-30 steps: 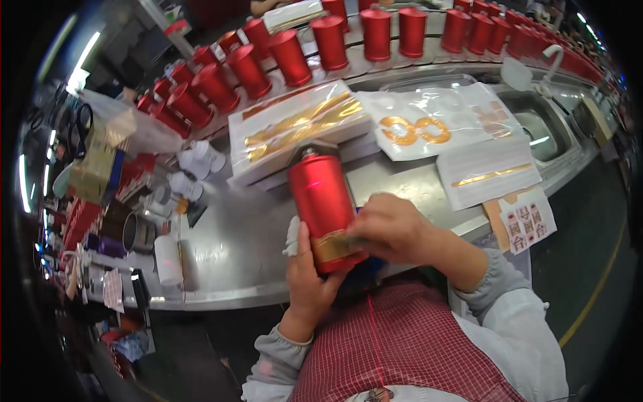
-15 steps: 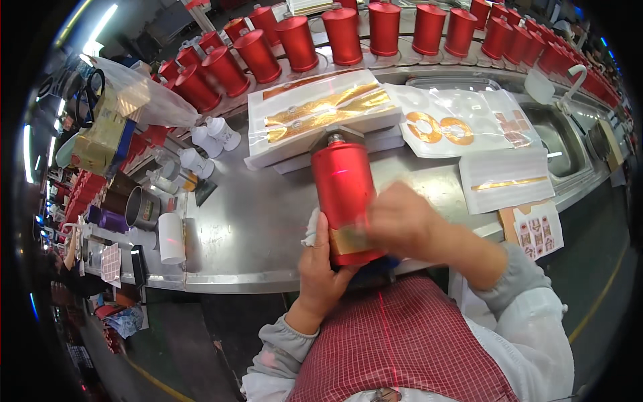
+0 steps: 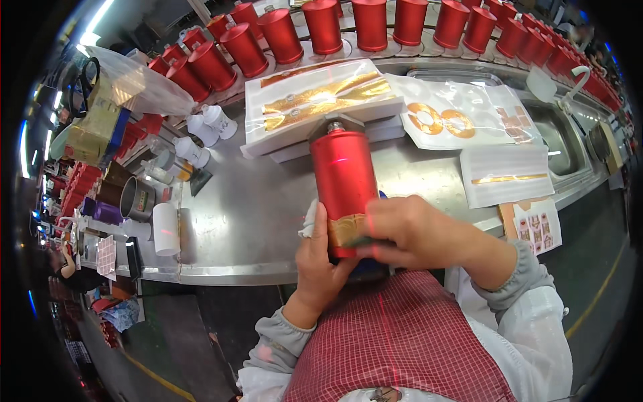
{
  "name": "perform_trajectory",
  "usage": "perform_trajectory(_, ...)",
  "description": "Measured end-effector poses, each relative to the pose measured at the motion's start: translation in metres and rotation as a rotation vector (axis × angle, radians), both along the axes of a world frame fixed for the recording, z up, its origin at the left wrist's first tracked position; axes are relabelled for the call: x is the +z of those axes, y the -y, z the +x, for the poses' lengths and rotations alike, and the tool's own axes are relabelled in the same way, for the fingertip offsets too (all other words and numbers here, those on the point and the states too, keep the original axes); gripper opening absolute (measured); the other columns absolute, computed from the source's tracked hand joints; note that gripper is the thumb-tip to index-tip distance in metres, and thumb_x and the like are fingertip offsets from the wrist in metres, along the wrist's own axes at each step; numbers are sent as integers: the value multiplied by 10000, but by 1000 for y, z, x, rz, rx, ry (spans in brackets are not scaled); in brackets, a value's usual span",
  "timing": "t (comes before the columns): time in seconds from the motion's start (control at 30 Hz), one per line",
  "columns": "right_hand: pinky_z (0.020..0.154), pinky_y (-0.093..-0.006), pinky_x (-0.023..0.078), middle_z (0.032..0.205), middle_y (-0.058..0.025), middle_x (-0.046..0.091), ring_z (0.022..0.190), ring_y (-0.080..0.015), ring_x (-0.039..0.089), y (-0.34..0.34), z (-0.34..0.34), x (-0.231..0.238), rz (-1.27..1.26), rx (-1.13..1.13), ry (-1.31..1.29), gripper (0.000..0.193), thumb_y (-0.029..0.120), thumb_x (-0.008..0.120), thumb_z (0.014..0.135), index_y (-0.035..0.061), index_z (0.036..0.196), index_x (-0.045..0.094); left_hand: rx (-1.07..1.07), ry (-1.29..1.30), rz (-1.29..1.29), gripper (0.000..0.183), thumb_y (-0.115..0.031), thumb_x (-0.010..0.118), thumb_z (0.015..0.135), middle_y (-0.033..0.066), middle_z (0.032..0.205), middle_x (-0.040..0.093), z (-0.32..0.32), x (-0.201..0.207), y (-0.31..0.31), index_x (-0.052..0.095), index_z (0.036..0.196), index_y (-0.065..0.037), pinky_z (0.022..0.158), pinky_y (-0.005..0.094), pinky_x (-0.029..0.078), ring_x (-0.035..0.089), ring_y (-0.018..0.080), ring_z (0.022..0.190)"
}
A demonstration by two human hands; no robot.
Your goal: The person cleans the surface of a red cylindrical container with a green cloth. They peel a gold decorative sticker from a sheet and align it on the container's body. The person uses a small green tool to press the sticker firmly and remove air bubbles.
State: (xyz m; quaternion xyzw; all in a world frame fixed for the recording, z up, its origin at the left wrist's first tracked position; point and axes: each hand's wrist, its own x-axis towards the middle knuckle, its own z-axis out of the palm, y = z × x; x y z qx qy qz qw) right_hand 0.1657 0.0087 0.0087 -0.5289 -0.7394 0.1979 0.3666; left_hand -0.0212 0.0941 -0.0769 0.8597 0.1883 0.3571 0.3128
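Observation:
A red bottle (image 3: 343, 171) lies with its neck pointing away from me against a grey bracket (image 3: 315, 127). Around its near end runs a gold label band (image 3: 349, 230). My left hand (image 3: 315, 258) is closed round the bottle's base from the left, with a white cloth or wrap (image 3: 309, 220) at its fingers. Over the band's right part, my right hand (image 3: 405, 228) is curled and pressed close to the bottle. Motion smears its fingertips, and a dark thing under them is too blurred to name. Something blue shows beneath the bottle's base.
Behind the steel table (image 3: 234, 228), several red bottles (image 3: 325, 27) stand on a curved conveyor. Gold label sheets (image 3: 321, 100) lie on a white stack, with ring-shaped labels (image 3: 439, 120) to the right. A sink (image 3: 562, 137) is far right; white spray bottles (image 3: 218, 120) and a paper roll (image 3: 165, 229) stand left.
My right hand has slid a little down and right over the gold band, showing more of it. The left hand still grips the bottle. The whole view has shifted slightly.

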Motion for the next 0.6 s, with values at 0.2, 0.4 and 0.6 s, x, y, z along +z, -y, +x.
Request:
perform_trajectory(0.2, 658, -447, 514, 784, -186, 637, 744, -374, 636, -14, 2, 16, -237, -45, 112, 205, 211, 692, 779, 23, 819, 623, 24, -15, 34, 922, -282, 803, 761, 278, 1250, 551, -2, 2, 1, 293, 1439, 80, 912, 430, 491, 588, 417, 1109)
perform_trajectory(0.4, 664, -359, 462, 756, -55, 552, 735, -243, 587, -7, -7, 0, 251, -47, 301, 178, 129, 747, 720, 76, 837, 624, 26, -61, -148, 885, -338, 762, 809, 258, 1311, 531, -5, -4, 5, 301, 1447, 67, 977, 404, 452, 555, 383, 1187)
perform_trajectory(0.6, 699, -398, 459, 788, -42, 559, 785, -255, 583, -11, 17, -29, 418, -286, 273, 133, 128, 726, 718, 142, 819, 639, 22, -47, -121, 881, -352, 748, 823, 268, 1298, 533, -2, 0, 6, 292, 1448, 68, 961, 403, 460, 563, 388, 1173)
